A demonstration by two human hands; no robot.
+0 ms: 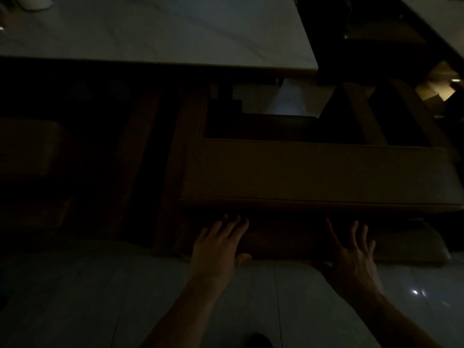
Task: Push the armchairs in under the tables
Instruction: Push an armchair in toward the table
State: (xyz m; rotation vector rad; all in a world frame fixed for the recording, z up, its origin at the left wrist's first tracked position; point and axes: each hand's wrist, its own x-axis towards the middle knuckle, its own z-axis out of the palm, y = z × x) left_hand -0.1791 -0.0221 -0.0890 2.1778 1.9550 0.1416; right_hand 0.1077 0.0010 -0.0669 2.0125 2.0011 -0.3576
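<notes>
Two hands are reaching forward in very dim light, and we are seeing both of them resting on the back of the armchair [319,172] in front of us. Our left hand [217,243] is lying flat against the lower part of the chair back, fingers straight and slightly spread, thumb tucked under the bottom edge; nothing is being gripped, only pressed. Our right hand [351,249] is lying beside it, well apart from the left, fingers straight and fanned open against the same dark padded surface, thumb hanging below the edge.

We are looking down on the armchair from behind. Its wide padded top rail is running across the right half of the view, and its seat is showing beyond that as a dark hollow. The chair is standing just in front of the white table [160,33], whose pale top is filling the upper left; the front of the chair is lying near the table's edge, but we cannot tell in this gloom how far it is sitting under it.

A second chair [27,146] is showing dimly at the left. Pale floor tiles [75,297] are lying beneath our forearms, catching a small glint at the right.
</notes>
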